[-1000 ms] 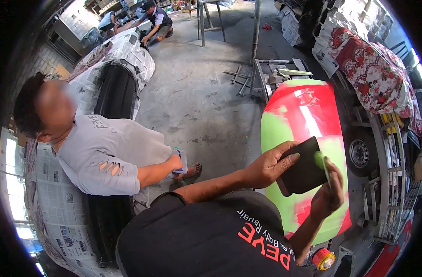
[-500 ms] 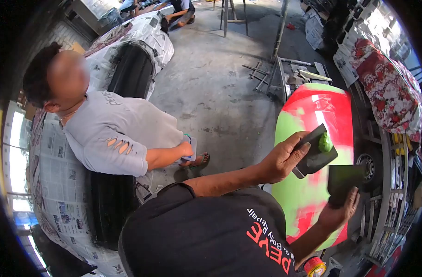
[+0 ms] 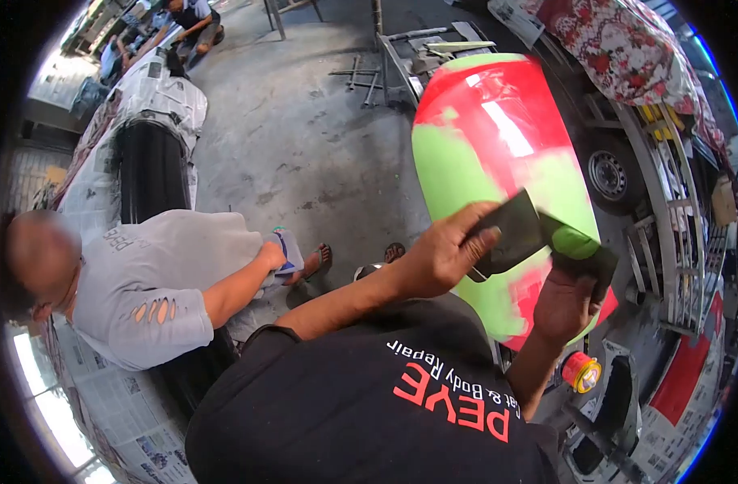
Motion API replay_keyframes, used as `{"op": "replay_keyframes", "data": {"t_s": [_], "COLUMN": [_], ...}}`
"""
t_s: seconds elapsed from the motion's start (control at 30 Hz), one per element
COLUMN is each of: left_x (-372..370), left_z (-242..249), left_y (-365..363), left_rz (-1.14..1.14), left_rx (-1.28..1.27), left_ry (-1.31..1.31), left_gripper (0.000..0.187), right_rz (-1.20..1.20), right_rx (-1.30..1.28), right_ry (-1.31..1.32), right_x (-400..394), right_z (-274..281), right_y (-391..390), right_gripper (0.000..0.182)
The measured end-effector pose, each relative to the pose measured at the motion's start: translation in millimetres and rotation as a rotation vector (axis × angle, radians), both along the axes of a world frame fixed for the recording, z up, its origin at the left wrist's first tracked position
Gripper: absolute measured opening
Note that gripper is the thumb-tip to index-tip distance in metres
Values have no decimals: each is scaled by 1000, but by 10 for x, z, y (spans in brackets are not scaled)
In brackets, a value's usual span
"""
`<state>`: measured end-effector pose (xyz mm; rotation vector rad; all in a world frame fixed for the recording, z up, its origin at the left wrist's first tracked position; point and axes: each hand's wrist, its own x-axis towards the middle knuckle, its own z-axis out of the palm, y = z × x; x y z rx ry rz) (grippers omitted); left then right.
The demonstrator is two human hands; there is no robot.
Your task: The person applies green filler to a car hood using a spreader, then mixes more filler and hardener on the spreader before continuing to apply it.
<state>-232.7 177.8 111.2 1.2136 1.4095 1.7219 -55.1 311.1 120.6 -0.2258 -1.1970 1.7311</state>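
My left hand (image 3: 449, 252) grips a dark flat putty spreader (image 3: 510, 234) between thumb and fingers. My right hand (image 3: 564, 302) is closed on a second dark spreader (image 3: 601, 264), which carries a smear of bright green putty (image 3: 574, 241). The spreaders' edges come together near the putty. Both hands are over a curved car body panel (image 3: 514, 105), glossy red with broad patches of light green. Part of the panel is hidden behind my hands and forearms.
On the left a person in a grey shirt (image 3: 167, 258) holds a grey-blue block. Behind them lies a newspaper-masked car (image 3: 163, 93). A red-and-yellow can (image 3: 581, 372) stands at lower right. A wheel (image 3: 613, 176) and metal racks (image 3: 679, 234) line the right; metal stands (image 3: 361, 81) lie ahead.
My view has swung right and down. The spreaders, apart before, now meet at their edges. Green putty that was on the left spreader now shows on the right one.
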Motion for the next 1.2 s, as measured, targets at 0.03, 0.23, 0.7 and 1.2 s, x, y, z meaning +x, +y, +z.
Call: {"op": "replay_keyframes", "data": {"t_s": [0.03, 0.23, 0.7, 1.2], "left_x": [-18, -22, 126, 448], "left_z": [136, 43, -180, -99], "left_y": [-65, -21, 102, -12], "left_rz": [-183, -174, 158, 285], "left_rx": [-199, -25, 5, -34], "left_ry": [-531, -679, -100, 76], "left_gripper": [41, 38, 40, 38], "right_rz": [-61, -289, -470, -562], "right_rx": [268, 837, 1051, 984], "right_ry": [-51, -713, -949, -841], "right_x": [-25, -147, -236, 160], "right_z": [12, 77, 199, 252], "right_y": [30, 14, -477, -426], "right_gripper": [31, 30, 53, 47]}}
